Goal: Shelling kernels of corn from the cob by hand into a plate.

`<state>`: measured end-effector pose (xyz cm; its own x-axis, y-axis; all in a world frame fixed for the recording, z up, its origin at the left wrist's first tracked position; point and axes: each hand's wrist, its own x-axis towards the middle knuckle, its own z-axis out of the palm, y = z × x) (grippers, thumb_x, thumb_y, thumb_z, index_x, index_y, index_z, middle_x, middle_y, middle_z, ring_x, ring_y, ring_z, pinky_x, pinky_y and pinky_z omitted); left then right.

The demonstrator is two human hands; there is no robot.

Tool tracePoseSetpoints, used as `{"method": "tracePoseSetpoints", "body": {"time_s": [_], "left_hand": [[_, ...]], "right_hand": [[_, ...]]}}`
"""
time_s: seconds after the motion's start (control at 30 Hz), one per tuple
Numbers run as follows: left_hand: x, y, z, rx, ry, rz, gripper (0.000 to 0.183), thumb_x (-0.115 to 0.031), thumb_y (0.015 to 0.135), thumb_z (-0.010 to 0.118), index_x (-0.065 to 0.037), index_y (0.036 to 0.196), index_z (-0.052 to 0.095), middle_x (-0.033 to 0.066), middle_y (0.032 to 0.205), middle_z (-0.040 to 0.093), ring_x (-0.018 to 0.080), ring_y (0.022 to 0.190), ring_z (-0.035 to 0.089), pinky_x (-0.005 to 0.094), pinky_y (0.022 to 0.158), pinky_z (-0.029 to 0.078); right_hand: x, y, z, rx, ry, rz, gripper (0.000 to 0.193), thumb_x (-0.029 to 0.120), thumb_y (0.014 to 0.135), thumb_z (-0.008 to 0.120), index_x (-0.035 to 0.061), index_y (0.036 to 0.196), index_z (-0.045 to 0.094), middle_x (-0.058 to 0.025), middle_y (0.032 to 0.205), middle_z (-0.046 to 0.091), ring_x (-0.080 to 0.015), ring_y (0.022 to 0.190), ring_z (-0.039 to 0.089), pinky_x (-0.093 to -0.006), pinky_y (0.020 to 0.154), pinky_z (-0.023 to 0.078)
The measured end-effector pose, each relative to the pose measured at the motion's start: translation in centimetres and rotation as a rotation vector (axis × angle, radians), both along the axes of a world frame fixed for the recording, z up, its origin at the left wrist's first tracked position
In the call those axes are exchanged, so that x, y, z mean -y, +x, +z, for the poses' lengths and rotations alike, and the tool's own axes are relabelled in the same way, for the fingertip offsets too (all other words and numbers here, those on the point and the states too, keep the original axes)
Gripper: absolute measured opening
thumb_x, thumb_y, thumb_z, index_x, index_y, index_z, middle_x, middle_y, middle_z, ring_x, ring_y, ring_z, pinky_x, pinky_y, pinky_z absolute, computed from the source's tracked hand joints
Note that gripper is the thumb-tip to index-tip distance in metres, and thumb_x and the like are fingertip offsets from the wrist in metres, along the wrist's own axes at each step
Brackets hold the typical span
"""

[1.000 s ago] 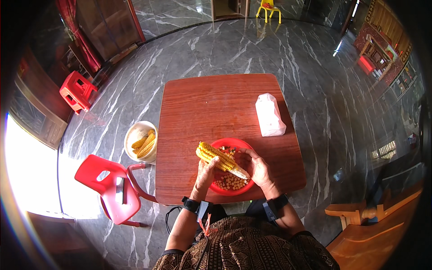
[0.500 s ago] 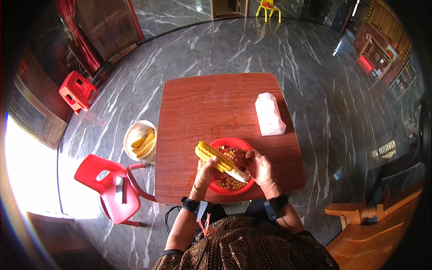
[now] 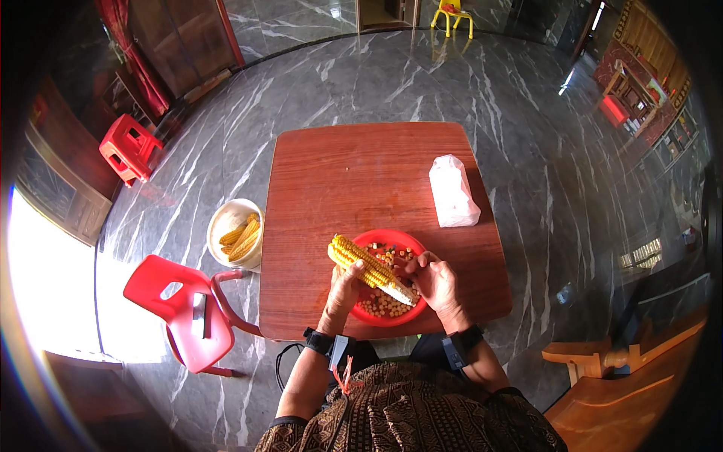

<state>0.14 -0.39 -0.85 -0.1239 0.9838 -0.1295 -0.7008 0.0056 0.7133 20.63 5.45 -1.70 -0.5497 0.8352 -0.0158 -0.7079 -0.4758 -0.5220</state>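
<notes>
My left hand (image 3: 342, 292) is closed around a corn cob (image 3: 352, 255), held slanting over a red basin (image 3: 390, 234). Yellow kernels still cover the cob's upper part, while its lower right end is bare and whitish. Beside that bare end is my right hand (image 3: 438, 285), its fingers bent in and thumb near the fingertips; whatever may be between them is too small to make out. Loose kernels (image 3: 382, 304), pale yellow and some darker, lie in the basin under the cob. The basin rests on the near part of a reddish-brown table (image 3: 339, 173).
A white wrapped packet (image 3: 453, 192) stands on the table's right side. Left of the table, a white bucket (image 3: 215, 239) holds several corn cobs (image 3: 242, 239). A red chair (image 3: 177, 301) with a dark object on its seat is close by; a red stool (image 3: 128, 149) stands farther off.
My right hand's fingers have shifted slightly at the cob's bare end. The left hand keeps the cob in nearly the same place.
</notes>
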Motion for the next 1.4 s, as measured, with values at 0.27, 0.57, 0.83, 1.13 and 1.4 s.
{"method": "tracePoseSetpoints", "body": {"time_s": [0.27,0.57,0.83,1.13,1.4], "left_hand": [[0.2,0.1,0.4,-0.002,0.018,0.027,0.043,-0.021,0.081,0.065,0.004,0.112,0.049,0.0102,0.102,0.059,0.0198,0.094,0.057,0.0343,0.086,0.046],[0.0,-0.1,-0.4,-0.075,-0.001,0.024,0.046,-0.027,0.080,0.065,0.001,0.112,0.048,0.0101,0.100,0.058,0.0207,0.092,0.058,0.0350,0.082,0.049],[0.1,-0.1,-0.3,-0.015,-0.015,-0.001,0.040,-0.021,0.082,0.065,0.002,0.111,0.050,0.0092,0.101,0.058,0.0184,0.093,0.057,0.0335,0.085,0.046],[0.2,0.0,0.9,-0.098,0.014,-0.004,0.046,-0.024,0.079,0.069,0.003,0.111,0.049,0.0110,0.100,0.060,0.0196,0.089,0.060,0.0318,0.075,0.053],[0.3,0.1,1.0,-0.172,-0.003,-0.043,0.052,-0.026,0.078,0.068,0.003,0.115,0.046,0.0154,0.096,0.062,0.0221,0.077,0.065,0.0316,0.058,0.056]], "right_hand": [[0.2,-0.5,0.4,0.037,-0.029,-0.049,0.019,0.024,0.077,0.051,0.0052,0.080,0.050,-0.0104,0.071,0.055,-0.0209,0.074,0.053,-0.0312,0.082,0.040],[0.6,-0.5,2.1,0.088,-0.054,-0.056,0.016,0.022,0.079,0.046,0.0067,0.077,0.046,-0.0072,0.066,0.050,-0.0199,0.068,0.052,-0.0349,0.076,0.046],[0.5,0.0,1.8,0.061,-0.020,-0.037,0.015,0.022,0.078,0.049,0.0073,0.078,0.046,-0.0065,0.067,0.049,-0.0186,0.067,0.051,-0.0312,0.069,0.045],[1.8,-1.6,3.7,0.810,0.580,-0.076,0.041,0.031,0.078,0.070,0.0041,0.100,0.047,-0.0048,0.092,0.051,-0.0171,0.087,0.052,-0.0316,0.078,0.043],[2.5,-3.0,3.7,1.030,0.954,-0.205,0.043,0.032,0.078,0.071,0.0032,0.099,0.047,-0.0143,0.090,0.052,-0.0298,0.084,0.055,-0.0399,0.072,0.044]]}}
